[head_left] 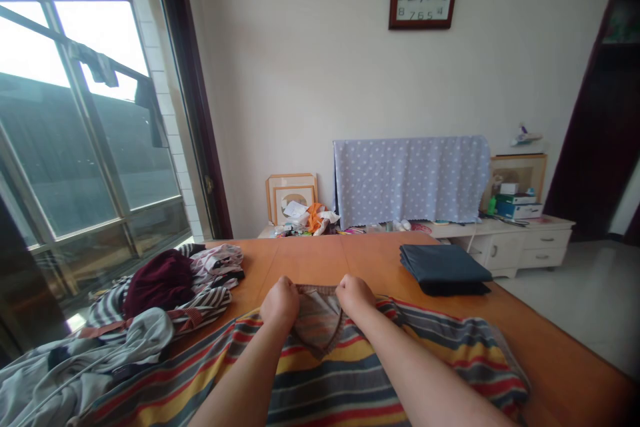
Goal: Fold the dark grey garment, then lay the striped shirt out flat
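Note:
A striped knit top (pixel 340 380) in red, yellow, grey and navy lies spread on an orange wooden tabletop (pixel 310 257). My left hand (pixel 280 303) and my right hand (pixel 355 295) are closed on opposite sides of its collar (pixel 320 290), lifting the neck edge slightly. The inside of the top shows through the neck opening (pixel 317 323). To my left, a heap of mixed clothes (pixel 160 287) lies close to the top, including a dark red garment (pixel 159 282). A folded dark blue cloth (pixel 444 269) sits to my right.
Behind the tabletop stands a white drawer cabinet (pixel 520 247) holding boxes and a framed picture. A polka-dot cloth (pixel 410 180) hangs against the wall beside a cluttered pile of papers and orange plastic (pixel 305 220). A large window (pixel 85 113) runs along the left.

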{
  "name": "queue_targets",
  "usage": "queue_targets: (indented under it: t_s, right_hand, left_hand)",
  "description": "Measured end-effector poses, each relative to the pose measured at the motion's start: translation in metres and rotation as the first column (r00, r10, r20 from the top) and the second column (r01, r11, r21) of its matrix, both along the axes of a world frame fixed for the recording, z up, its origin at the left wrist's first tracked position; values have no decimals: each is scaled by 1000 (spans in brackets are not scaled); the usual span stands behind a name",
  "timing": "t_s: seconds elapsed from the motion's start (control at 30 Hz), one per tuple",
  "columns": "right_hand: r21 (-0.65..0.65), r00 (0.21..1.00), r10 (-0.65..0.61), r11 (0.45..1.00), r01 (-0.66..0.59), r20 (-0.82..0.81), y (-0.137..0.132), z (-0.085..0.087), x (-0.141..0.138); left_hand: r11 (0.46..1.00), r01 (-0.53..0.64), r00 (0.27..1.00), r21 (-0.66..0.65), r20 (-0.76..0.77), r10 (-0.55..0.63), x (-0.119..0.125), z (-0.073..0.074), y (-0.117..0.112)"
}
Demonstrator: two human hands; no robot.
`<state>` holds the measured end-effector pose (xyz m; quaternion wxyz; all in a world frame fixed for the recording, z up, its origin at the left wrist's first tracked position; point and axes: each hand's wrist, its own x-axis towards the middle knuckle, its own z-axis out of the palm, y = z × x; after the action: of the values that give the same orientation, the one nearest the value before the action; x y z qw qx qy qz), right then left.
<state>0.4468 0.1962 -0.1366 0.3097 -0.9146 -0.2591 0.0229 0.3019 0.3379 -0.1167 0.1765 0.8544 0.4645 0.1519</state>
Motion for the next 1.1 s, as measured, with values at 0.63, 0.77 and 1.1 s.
queue_targets:
  t_s: [0.63,0.77,1.1]
  right_hand:
    - [199,995,95,975,-97,19,-48,10,13]
    - [142,991,128,981,-133,44,-89,14,11]
    - [-311,972,232,927,-210,35,-172,-18,-14]
  left_hand:
    - [984,163,971,78,162,-174,-20,-10,-8]
    - [978,170,973,121,136,-186,-52,-4,-22]
    - [958,251,934,142,-294,-201,-118,-28,-57]
